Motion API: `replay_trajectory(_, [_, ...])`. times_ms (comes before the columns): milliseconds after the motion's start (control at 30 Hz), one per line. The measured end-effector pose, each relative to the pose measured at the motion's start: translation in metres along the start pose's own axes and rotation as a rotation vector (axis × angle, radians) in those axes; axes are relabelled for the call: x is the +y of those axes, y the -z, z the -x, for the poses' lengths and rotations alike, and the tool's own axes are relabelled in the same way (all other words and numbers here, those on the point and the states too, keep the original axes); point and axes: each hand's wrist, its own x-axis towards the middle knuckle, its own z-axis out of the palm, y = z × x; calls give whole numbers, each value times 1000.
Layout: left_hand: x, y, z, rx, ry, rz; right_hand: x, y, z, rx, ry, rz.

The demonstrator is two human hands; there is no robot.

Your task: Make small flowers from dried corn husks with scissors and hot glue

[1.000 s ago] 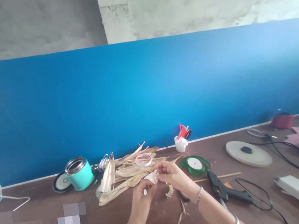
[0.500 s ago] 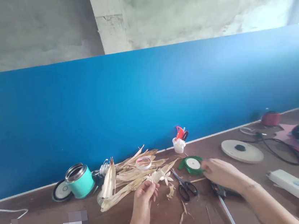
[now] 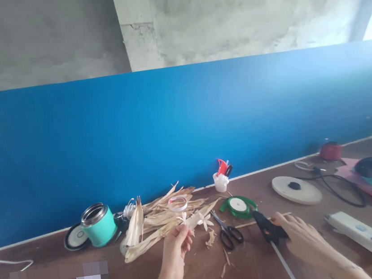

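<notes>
The right hand [image 3: 303, 239] covers the handle of the black hot glue gun [image 3: 266, 227], so I cannot tell whether its fingers are closed around it or only touching. The gun's body shows beside the fingertips; its pale glue stick [image 3: 284, 264] is cut off by the bottom edge. The left hand [image 3: 177, 249] has thumb and forefinger pinched together on a small pale husk piece [image 3: 183, 218], its tips poking above the pinch, its base hidden. Just beside it is a husk flower [image 3: 204, 219]. Scissors [image 3: 230, 234] lie between the 2 hands.
</notes>
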Motion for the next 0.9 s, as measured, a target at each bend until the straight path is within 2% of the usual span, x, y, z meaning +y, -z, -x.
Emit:
replay_trajectory(100, [-1, -1, -1, 16, 15, 15, 5, 8, -6, 119, -15, -197])
replay_trajectory(167, [-2, -2, -2, 31, 36, 19, -5, 18, -9, 174, -8, -367])
replay_trajectory(267, [-4, -1, -4, 33, 27, -13, -40, 27, -12, 219, -15, -605])
replay_trajectory(333, [-5, -1, -4, 48, -2, -71, -70, 25, -11, 241, 88, -794])
replay_trajectory(400, [-5, -1, -4, 80, -24, -134, -99, 18, -8, 163, 145, -875])
replay_trajectory(500, [-5, -3, -3, 111, -40, -201, -133, 9, 2, 86, 320, -797])
replay_trajectory(600, [-5, -4, -2, 114, -42, -237, -151, 6, 10, 30, 469, -698])
replay_trajectory(900, [-9, -8, 1, 89, 48, -219, -152, -9, 12, 37, 411, -650])
